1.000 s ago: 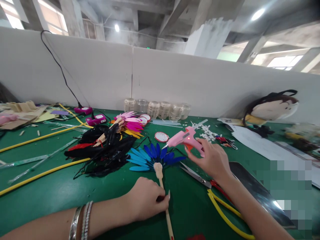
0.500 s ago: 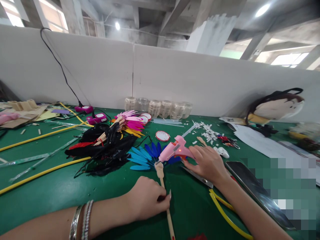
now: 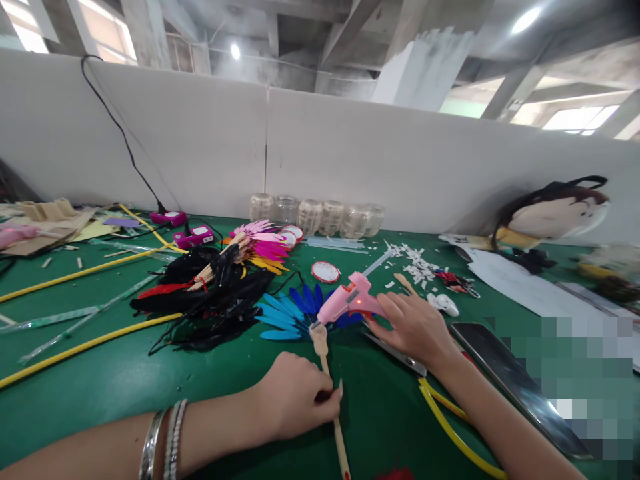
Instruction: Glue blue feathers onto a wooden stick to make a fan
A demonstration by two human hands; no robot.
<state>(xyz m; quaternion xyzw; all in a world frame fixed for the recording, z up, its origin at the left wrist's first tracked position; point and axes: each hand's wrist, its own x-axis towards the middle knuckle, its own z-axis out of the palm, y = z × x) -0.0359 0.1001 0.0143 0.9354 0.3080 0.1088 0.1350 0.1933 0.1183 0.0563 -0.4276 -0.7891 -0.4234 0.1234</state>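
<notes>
A fan of blue feathers (image 3: 293, 309) lies on the green table, fixed to a wooden stick (image 3: 331, 400) that runs toward me. My left hand (image 3: 295, 395) is closed on that stick partway down. My right hand (image 3: 413, 327) grips a pink hot glue gun (image 3: 350, 301) with a red light on. The gun's nozzle touches the stick's rounded head just below the blue feathers.
A heap of black, red, pink and yellow feathers (image 3: 220, 287) lies to the left. Scissors (image 3: 395, 353) and a yellow cord (image 3: 450, 433) lie under my right forearm. Clear jars (image 3: 315, 217) line the white partition. A phone (image 3: 520, 387) and papers (image 3: 525, 287) lie to the right.
My right hand brought the glue gun down and left, from above the table until its nozzle met the stick's head; it has held there since. The left hand has not moved.
</notes>
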